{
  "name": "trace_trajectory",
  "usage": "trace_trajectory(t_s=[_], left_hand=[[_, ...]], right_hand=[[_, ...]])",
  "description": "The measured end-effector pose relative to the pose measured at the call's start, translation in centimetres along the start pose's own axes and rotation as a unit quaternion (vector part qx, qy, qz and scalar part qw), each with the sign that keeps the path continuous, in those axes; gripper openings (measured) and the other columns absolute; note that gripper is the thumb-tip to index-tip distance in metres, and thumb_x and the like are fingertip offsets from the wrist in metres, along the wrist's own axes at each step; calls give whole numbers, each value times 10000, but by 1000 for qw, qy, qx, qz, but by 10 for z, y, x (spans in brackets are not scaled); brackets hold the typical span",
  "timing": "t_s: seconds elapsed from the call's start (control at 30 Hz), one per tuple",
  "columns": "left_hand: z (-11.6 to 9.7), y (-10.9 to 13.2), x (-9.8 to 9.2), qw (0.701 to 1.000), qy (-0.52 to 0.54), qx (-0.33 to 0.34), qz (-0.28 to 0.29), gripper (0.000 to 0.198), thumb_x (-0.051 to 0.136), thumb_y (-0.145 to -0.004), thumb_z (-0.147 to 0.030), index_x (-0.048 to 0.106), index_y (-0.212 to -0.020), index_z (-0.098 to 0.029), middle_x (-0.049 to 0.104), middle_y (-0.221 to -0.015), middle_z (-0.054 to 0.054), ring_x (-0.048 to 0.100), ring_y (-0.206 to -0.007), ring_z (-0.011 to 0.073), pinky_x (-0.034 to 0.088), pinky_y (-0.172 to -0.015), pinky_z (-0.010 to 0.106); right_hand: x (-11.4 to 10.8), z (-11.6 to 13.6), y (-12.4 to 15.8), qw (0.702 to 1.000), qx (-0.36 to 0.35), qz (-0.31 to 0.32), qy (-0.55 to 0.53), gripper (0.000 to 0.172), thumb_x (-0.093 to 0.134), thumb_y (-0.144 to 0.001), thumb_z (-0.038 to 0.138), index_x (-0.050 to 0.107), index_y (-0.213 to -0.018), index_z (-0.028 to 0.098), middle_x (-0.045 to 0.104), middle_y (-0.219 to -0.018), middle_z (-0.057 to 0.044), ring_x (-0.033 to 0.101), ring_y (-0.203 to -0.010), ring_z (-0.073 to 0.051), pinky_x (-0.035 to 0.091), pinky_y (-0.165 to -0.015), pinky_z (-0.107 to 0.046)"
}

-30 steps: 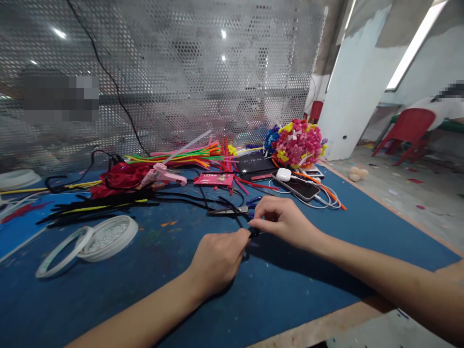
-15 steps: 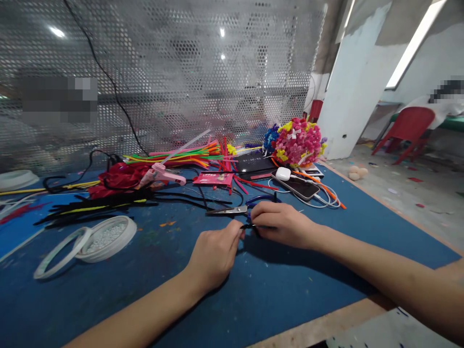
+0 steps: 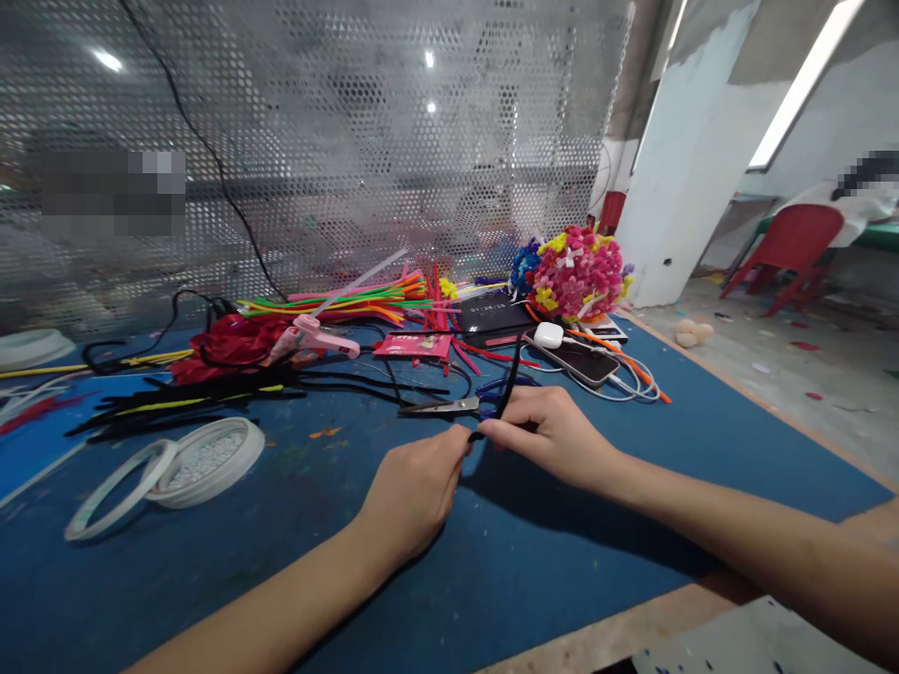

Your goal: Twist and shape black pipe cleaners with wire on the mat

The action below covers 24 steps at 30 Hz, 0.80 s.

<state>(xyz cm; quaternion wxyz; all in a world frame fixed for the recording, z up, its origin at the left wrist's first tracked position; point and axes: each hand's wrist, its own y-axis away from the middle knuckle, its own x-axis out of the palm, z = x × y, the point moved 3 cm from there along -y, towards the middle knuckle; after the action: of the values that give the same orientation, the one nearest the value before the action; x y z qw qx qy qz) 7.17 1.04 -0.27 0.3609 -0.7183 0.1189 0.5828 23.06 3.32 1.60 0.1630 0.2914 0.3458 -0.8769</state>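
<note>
Over the blue table mat, my left hand (image 3: pixel 416 487) pinches one part of a black pipe cleaner (image 3: pixel 512 370) between thumb and fingers. My right hand (image 3: pixel 554 432) is close beside it, its thumb and fingers closed on the same pipe cleaner. One thin end of it stands up above the right fingers; the part inside the hands is hidden. Just behind the hands lie scissors (image 3: pixel 449 406) with blue handles. Farther left is a bunch of black pipe cleaners (image 3: pixel 203 404).
A pink glue gun (image 3: pixel 317 341), coloured pipe cleaners (image 3: pixel 351 304), a pink packet (image 3: pixel 413 344), a phone (image 3: pixel 588 365) with a white cable and a pink flower ball (image 3: pixel 580 276) line the back. White beads lie in a round container (image 3: pixel 243 468) at left. A perforated metal screen (image 3: pixel 351 140) stands behind.
My right hand has turned and shifted slightly, and one end of the black pipe cleaner now points upward above it. My left hand stays nearly in place.
</note>
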Motion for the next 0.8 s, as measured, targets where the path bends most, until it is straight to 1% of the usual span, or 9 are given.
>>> trace_trajectory(t_s=[0.1, 0.17, 0.23, 0.3, 0.43, 0.5, 0.63, 0.73, 0.8], left_hand=[[-2, -2, -1, 999, -41, -19, 19, 196, 305, -903, -140, 483, -839, -189, 575, -771, 39, 560, -716, 204, 420, -596, 288], [-5, -3, -1, 998, -52, -22, 24, 216, 287, -916, -163, 487, -836, -183, 554, -806, 53, 538, -740, 209, 431, -622, 306], [-9, -3, 1, 999, -38, -5, 23, 261, 245, -933, -189, 481, -823, -181, 547, -794, 53, 532, -721, 201, 437, -632, 309], [-11, -2, 3, 1000, -17, 3, 24, 303, 205, -948, -220, 470, -806, -187, 553, -757, 44, 541, -683, 194, 432, -608, 298], [-7, -1, 10, 996, 38, -49, 59, 281, 200, -954, -244, 454, -840, -202, 592, -673, 9, 583, -585, 184, 386, -516, 266], [-5, -1, 10, 993, 61, -76, 72, 254, 217, -950, -241, 451, -856, -207, 613, -663, 0, 610, -583, 187, 376, -514, 260], [-2, -1, 7, 987, 96, -113, 61, 239, 234, -946, -248, 451, -850, -215, 628, -678, -7, 634, -609, 181, 374, -537, 246], [-2, 0, 6, 986, 101, -120, 50, 242, 239, -944, -249, 454, -838, -219, 625, -660, -15, 634, -594, 175, 362, -523, 238], [-2, 0, 7, 989, 92, -107, 47, 246, 236, -946, -254, 455, -839, -218, 630, -651, -14, 635, -577, 177, 361, -514, 238]], right_hand=[[5, 2, 5, 994, -57, 3, 97, 369, 458, -916, 287, 626, -625, 134, 577, -640, -44, 533, -615, -121, 375, -564, -220], [10, 1, 8, 985, -74, 9, 157, 389, 424, -929, 285, 620, -628, 135, 574, -648, -54, 530, -607, -128, 360, -545, -228], [13, 0, 9, 980, -79, 23, 183, 390, 421, -932, 293, 618, -632, 141, 572, -645, -48, 531, -596, -126, 350, -533, -229], [13, -2, 9, 981, -79, 28, 176, 361, 443, -926, 318, 613, -655, 150, 572, -656, -36, 536, -609, -122, 356, -543, -222], [5, -5, 7, 983, -78, -46, 160, 279, 521, -878, 391, 569, -733, 157, 566, -695, -21, 529, -627, -115, 364, -538, -210], [4, -4, 7, 980, -89, -63, 166, 238, 519, -881, 373, 558, -792, 156, 575, -726, -27, 536, -643, -118, 377, -541, -209], [8, -2, 7, 968, -150, -14, 200, 103, 471, -885, 198, 564, -904, 158, 594, -821, -55, 559, -734, -142, 423, -609, -224], [10, -3, 7, 963, -165, 30, 212, 190, 445, -804, 62, 560, -927, 150, 591, -871, -69, 557, -782, -151, 436, -642, -228], [9, -5, 6, 957, -170, 47, 232, 224, 417, -789, 22, 560, -898, 155, 589, -888, -66, 554, -768, -142, 423, -609, -218]])
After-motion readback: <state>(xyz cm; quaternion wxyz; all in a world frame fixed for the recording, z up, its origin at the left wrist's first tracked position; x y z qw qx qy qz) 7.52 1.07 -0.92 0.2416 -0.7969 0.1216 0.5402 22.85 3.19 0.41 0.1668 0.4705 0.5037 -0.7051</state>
